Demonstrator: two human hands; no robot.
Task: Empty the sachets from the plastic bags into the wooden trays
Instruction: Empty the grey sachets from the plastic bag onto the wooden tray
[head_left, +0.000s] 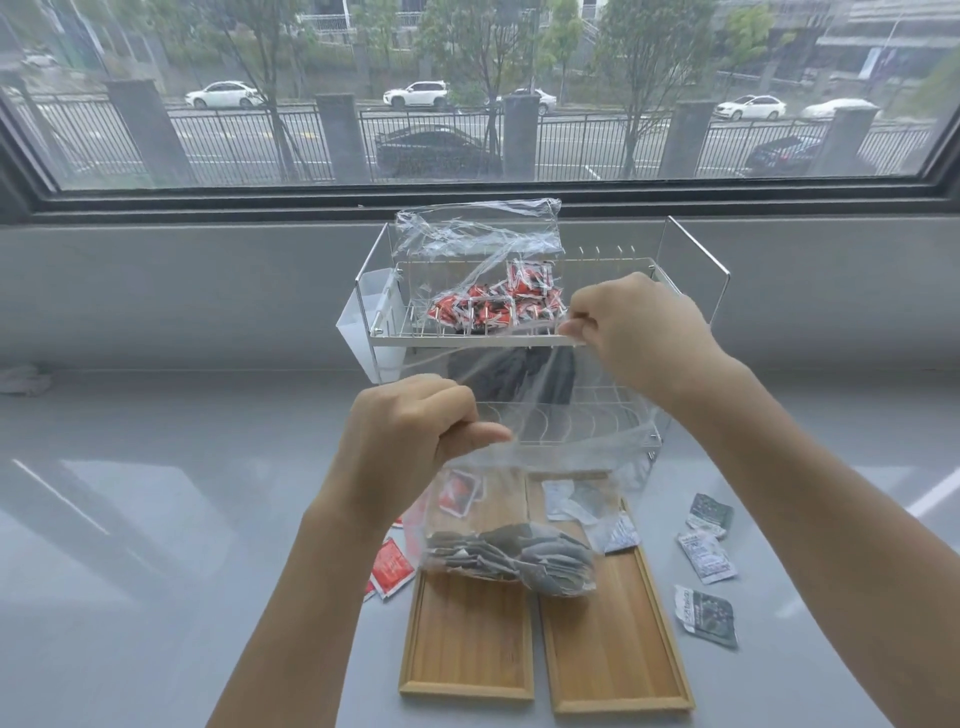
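My left hand (410, 441) and my right hand (644, 338) each grip a side of the mouth of a clear plastic bag (524, 467), pulling it apart above the trays. Grey sachets (514, 558) lie bunched at the bag's bottom. Two wooden trays sit side by side on the table below: the left tray (467, 644) and the right tray (613, 654). A red sachet (457, 491) shows through the bag over the left tray. White sachets (571, 501) lie at the far end of the right tray.
A two-tier wire rack (545, 338) stands behind the trays, with another clear bag of red sachets (493, 306) on its upper shelf. Red sachets (392, 569) lie left of the trays, dark green and white ones (706, 561) to the right. A window runs along the back.
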